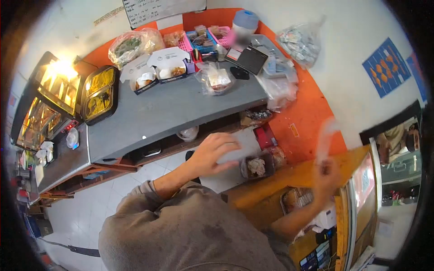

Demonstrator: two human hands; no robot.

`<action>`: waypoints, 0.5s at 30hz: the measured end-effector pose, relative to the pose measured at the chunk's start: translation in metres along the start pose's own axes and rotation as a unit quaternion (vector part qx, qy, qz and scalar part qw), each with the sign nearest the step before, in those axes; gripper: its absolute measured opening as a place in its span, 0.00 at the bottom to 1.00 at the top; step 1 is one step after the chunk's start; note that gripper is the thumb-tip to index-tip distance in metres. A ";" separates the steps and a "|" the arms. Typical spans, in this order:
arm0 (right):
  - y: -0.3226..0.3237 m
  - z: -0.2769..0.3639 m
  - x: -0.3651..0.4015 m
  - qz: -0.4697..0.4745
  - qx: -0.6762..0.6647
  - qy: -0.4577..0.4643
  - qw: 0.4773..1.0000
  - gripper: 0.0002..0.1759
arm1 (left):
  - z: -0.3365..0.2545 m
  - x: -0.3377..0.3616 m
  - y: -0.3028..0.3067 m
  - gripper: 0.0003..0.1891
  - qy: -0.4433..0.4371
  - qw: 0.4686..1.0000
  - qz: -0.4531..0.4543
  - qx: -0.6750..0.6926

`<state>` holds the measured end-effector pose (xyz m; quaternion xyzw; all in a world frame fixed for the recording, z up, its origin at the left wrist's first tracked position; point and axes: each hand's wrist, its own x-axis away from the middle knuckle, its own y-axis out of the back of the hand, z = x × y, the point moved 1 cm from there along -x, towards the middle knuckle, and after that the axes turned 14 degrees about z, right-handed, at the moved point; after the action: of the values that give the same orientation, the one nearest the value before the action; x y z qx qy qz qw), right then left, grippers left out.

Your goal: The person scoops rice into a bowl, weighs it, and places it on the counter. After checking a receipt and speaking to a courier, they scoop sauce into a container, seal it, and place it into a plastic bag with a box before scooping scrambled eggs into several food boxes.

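Note:
My left hand point(214, 154) is in front of the grey counter, its fingers stretched out and apart, with nothing seen in it. On the right, my right hand point(326, 176) is raised and smeared by motion. Its fingers are closed around a translucent whitish piece of plastic point(326, 137), which sticks up above the hand; blur hides its exact kind. Two open food boxes point(171, 74) stand on the counter point(181, 106) with food inside. To their right lies a clear plastic bag point(216, 80) with something pale in it.
A lit glass display case point(49, 99) and a black two-part tray point(99, 95) stand at left. Pink and blue baskets point(201, 40), a black flat device point(252, 60) and a clear bin point(271, 61) line the back. A waste bin point(257, 167) stands below the counter.

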<state>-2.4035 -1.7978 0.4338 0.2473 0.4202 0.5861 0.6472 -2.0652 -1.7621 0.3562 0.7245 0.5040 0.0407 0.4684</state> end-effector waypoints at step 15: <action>-0.435 0.238 -0.380 0.398 -0.396 0.078 0.824 0.13 | 0.258 0.076 0.172 0.11 0.321 0.818 -0.214 0.427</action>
<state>-1.9503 -2.2069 0.3011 0.0691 0.0662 0.9258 0.3657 -1.7724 -1.8771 0.3046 0.6716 0.7350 -0.0500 -0.0797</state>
